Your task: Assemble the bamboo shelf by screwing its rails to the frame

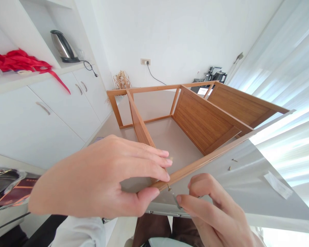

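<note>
A brown wooden shelf frame (193, 166) lies on its side on the grey tabletop. My left hand (100, 175) grips its near rail at the corner, with the thumb below and the fingers over the top, beside the end of a slatted crosspiece (141, 132). A brass-coloured screw (169, 187) sticks out of the rail's near face, just right of my left thumb. My right hand (216, 209) is closed around a small metal hex key (177, 201). The key's end is close to the screw head; I cannot tell whether they touch.
Two loose screws (230, 168) and a clear plastic bag (278, 185) lie on the table (257, 199) to the right. Beyond stand white cabinets (54, 106) with a kettle (64, 46) and red ribbon (20, 61). A sheer curtain (293, 79) hangs at the right.
</note>
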The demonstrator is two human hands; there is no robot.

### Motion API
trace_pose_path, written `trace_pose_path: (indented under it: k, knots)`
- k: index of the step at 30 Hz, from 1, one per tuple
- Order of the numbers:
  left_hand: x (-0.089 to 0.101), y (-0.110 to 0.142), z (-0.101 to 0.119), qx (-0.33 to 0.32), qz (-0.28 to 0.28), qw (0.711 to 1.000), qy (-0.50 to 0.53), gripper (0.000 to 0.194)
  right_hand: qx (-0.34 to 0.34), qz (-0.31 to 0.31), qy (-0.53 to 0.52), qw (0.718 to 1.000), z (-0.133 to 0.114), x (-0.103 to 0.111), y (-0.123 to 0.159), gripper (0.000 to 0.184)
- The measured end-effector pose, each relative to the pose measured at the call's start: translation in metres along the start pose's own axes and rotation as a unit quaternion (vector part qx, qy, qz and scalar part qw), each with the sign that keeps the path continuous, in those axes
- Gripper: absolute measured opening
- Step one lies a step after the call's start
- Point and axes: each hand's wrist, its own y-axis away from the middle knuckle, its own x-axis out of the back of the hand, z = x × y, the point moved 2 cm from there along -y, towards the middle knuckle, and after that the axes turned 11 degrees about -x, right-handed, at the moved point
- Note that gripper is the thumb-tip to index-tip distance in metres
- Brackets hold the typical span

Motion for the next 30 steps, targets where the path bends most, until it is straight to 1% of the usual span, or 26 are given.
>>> trace_pose_path:
  k: [5, 7, 9, 13, 17, 21, 30]
  knots:
    - [0.000, 0.000, 0.000, -0.002, -0.001, 1.000, -0.002, 0.026, 0.009, -0.042, 0.044, 0.998, 0.000, 0.008, -0.004, 0.043]
    - [0.000, 0.000, -0.001, -0.001, -0.002, 1.000, 0.000, 0.026, 0.018, -0.062, 0.057, 0.996, -0.001, 0.010, -0.006, 0.041]
    - [-0.001, 0.000, -0.001, -0.002, -0.001, 1.000, 0.002, 0.026, 0.015, -0.069, 0.070, 0.995, -0.001, 0.011, -0.008, 0.038]
    - [-0.001, 0.000, 0.000, -0.003, 0.001, 1.000, 0.003, 0.026, 0.005, -0.067, 0.086, 0.994, -0.003, 0.012, -0.010, 0.036]
    - [0.000, 0.000, 0.000, 0.001, -0.003, 1.000, 0.000, 0.025, 0.011, -0.061, 0.083, 0.995, -0.004, 0.013, -0.011, 0.036]
    - [0.000, 0.000, 0.000, 0.000, -0.005, 1.000, -0.002, 0.025, 0.008, -0.069, 0.089, 0.994, -0.005, 0.015, -0.011, 0.034]
    - [0.000, -0.002, 0.000, 0.001, 0.005, 1.000, 0.016, 0.029, 0.011, -0.053, 0.091, 0.994, -0.004, 0.013, -0.013, 0.035]
